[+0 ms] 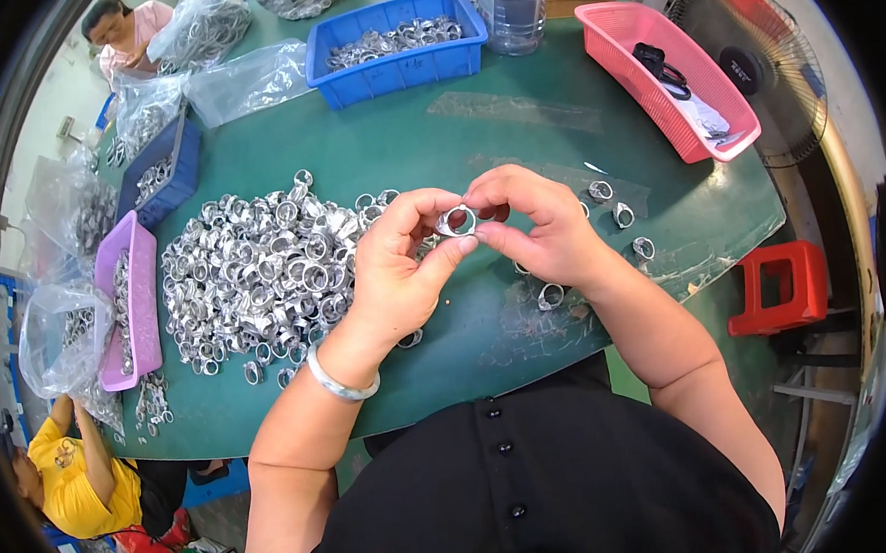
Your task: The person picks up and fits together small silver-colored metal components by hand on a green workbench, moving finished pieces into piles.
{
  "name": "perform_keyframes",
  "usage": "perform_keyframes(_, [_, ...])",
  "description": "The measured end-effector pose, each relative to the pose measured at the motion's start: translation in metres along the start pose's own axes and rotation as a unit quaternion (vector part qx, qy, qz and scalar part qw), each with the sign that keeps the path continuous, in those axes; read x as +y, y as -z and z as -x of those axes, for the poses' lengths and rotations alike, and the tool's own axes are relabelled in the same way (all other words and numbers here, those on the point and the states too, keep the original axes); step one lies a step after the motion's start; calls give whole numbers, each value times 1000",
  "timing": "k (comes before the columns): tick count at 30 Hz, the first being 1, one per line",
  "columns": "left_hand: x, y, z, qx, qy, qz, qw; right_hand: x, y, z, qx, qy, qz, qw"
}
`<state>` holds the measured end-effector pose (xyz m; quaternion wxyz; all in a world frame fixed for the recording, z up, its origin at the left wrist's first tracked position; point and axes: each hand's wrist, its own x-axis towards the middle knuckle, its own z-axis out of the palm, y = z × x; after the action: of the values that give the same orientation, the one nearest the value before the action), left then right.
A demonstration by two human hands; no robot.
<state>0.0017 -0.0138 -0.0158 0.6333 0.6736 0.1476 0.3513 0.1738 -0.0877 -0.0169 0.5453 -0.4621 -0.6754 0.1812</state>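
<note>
Between my two hands, a silver metal ring [456,221] is held up over the green table. My left hand [398,254] pinches its left side with thumb and forefinger. From the other side, my right hand [540,221] grips the same ring with its fingertips, the fingers curled. A large heap of similar silver rings [262,271] spreads on the table left of my left hand and partly behind it. Several loose rings [623,215] lie scattered to the right of my right hand, one [550,296] just below it.
A blue bin [397,77] of metal parts stands at the back. Pink baskets flank the table: one [695,113] right with scissors, one [128,293] left with parts. Plastic bags [65,336] crowd the left edge. A red stool [784,289] stands right. Two other people [83,476] sit leftward.
</note>
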Motion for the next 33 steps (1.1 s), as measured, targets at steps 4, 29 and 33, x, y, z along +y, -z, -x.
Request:
perform_keyframes(4, [-4, 4, -1, 21, -75, -116, 990, 4, -2, 3, 23, 6, 3, 1000])
perform_keyframes(29, [-10, 1, 7, -14, 56, 134, 989, -3, 1, 1, 69, 50, 51, 995])
perform_keyframes(33, [-11, -1, 7, -5, 40, 54, 998, -2, 3, 2, 55, 79, 70, 993])
